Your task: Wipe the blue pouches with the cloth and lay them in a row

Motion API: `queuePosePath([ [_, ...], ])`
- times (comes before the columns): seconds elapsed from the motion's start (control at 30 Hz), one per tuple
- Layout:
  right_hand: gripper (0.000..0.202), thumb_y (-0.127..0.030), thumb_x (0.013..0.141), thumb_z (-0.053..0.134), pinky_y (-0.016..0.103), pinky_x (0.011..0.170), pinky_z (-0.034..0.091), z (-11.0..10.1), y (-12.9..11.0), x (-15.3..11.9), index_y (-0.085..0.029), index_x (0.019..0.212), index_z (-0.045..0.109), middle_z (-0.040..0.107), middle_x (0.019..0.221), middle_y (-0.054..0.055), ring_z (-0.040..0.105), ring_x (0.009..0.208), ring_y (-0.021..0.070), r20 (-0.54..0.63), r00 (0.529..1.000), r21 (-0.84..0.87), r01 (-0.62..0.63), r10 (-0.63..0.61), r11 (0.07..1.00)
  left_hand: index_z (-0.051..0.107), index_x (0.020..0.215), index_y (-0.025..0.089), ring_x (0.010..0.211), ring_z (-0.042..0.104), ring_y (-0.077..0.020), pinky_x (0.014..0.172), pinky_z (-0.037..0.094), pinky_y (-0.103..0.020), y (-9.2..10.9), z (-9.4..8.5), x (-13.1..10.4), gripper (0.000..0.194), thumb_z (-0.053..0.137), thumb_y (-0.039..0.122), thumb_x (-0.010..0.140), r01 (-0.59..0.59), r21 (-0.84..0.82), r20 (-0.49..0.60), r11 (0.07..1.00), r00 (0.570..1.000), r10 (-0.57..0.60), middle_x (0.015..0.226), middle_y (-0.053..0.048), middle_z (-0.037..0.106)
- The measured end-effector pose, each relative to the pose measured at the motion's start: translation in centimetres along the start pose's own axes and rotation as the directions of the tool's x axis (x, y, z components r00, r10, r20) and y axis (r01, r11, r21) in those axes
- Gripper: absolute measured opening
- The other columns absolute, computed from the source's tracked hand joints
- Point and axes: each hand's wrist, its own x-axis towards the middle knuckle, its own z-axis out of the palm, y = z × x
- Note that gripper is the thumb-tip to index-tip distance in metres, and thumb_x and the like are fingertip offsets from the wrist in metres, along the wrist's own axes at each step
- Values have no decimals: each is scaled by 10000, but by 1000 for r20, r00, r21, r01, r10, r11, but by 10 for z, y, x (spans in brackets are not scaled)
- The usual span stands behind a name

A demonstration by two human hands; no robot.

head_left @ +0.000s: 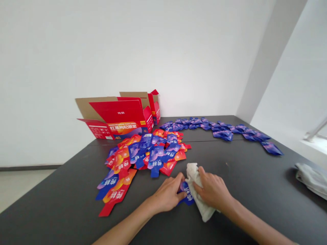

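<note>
My left hand [167, 195] pins a blue sachet [188, 196] flat on the dark table [242, 177] near its front edge. My right hand [213, 190] presses a crumpled white cloth [198, 190] onto that sachet; the cloth covers most of it. Just beyond my hands lies a heap of red and blue sachets [143, 156], several spilling toward the left front.
A row of blue sachets [219, 131] stretches across the far right of the table. Two opened red cardboard boxes [120, 117] stand at the back by the white wall. A grey folded cloth [313, 178] lies at the right edge.
</note>
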Motion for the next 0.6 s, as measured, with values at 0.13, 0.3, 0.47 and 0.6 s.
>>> queuePosePath([
  [0.13,371,-409,920,382,334,674,420,1,4,3,-134,1166,422,662,912,135,652,825,299,-25,994,-26,-108,107,994,449,1049,247,849,593,-200,686,394,-260,0,-1,1,253,552,315,828,-23,-6,12,1000,1000,23,882,14,612],
  [0.3,356,-452,897,411,324,668,417,1,-1,-5,-179,1125,425,665,899,101,653,833,290,62,996,-5,71,-70,997,453,1095,206,877,604,-219,713,427,-279,2,-2,3,309,575,306,830,-50,15,1,999,999,50,974,-38,624],
  [0.47,481,-622,885,284,359,604,393,6,21,0,-191,1022,446,652,808,160,649,763,343,71,983,-117,-161,170,980,515,1143,175,886,598,-195,785,488,-340,10,-4,-3,324,558,361,880,32,-24,52,999,998,-31,1046,-57,605],
  [0.6,495,-711,812,350,369,592,362,35,44,8,-260,992,442,640,708,126,638,677,322,151,988,-11,26,-24,1000,525,1190,152,1007,576,-215,850,507,-410,8,-4,-4,351,542,353,903,75,-71,54,995,996,-71,1176,-83,553],
])
